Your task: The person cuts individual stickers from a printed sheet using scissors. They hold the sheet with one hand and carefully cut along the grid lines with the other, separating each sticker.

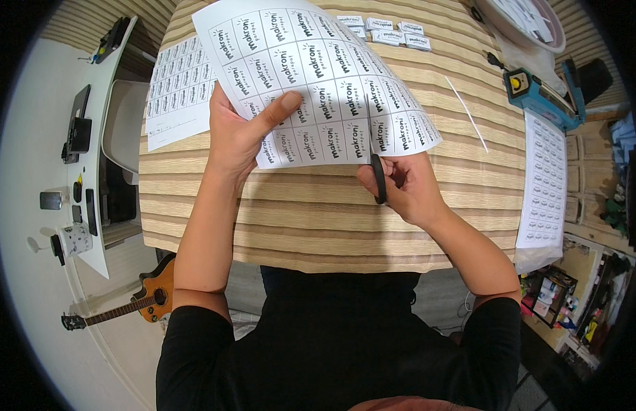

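Note:
A white paper sheet [307, 67], printed with a grid of repeated labels, is raised above the table. My left hand [241, 128] grips its left side, thumb on the printed face and the other fingers hidden behind. In my right hand [410, 185] is a pair of scissors [379, 180] with a black handle. One blade lies over the front of the sheet along a vertical grid line, reaching in from the near edge. The strip to the right of the blade curls away. Whether the scissor blades are apart cannot be told.
Stacks of cut labels [387, 37] sit at the table's far side. Another printed sheet [177, 97] lies left. A thin paper strip [467, 114], a teal device [544, 95], a pile of printed sheets [541, 180] and a basin [554, 31] are right. A guitar [153, 298] stands lower left.

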Available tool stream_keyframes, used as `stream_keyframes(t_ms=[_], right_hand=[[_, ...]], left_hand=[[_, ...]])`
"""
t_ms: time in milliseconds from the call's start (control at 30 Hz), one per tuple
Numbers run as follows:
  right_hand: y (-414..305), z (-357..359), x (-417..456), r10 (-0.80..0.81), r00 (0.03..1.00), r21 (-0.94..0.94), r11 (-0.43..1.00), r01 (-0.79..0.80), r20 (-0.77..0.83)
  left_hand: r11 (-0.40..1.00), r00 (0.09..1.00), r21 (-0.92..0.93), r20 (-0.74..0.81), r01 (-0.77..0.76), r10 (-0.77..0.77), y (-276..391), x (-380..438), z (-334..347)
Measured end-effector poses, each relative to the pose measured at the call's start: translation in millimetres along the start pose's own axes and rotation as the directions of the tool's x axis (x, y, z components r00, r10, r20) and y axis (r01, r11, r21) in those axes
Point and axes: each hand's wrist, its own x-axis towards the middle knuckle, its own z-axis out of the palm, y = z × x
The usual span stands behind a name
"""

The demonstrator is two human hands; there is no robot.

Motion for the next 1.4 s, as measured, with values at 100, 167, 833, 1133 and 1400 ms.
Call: stream_keyframes(t_ms=[100,167,833,1133,1400], right_hand=[[1,1,0,-0.007,1.0,-0.033,0.999,0.006,-0.018],[-7,4,1,0.031,0.999,-0.046,0.998,-0.033,-0.034],[-13,5,-1,-0.01,0.998,-0.09,0.996,0.005,-0.066],[-11,5,-3,-0.008,0.998,-0.044,0.999,0.005,-0.055],[-5,1,-2,-0.063,0.997,-0.117,0.991,0.059,-0.036]], left_hand=[[1.0,1.0,-0.007,-0.005,0.002,-0.002,-2,0,-1],[1.0,1.0,-0.016,-0.005,0.002,-0.002,-2,0,-1],[0.994,1.0,-0.112,-0.005,0.0,0.0,-4,1,2],[0.998,1.0,-0.057,-0.012,0.012,-0.012,-1,0,4],[0.999,1.0,-0.036,-0.011,0.02,-0.02,-2,0,3]])
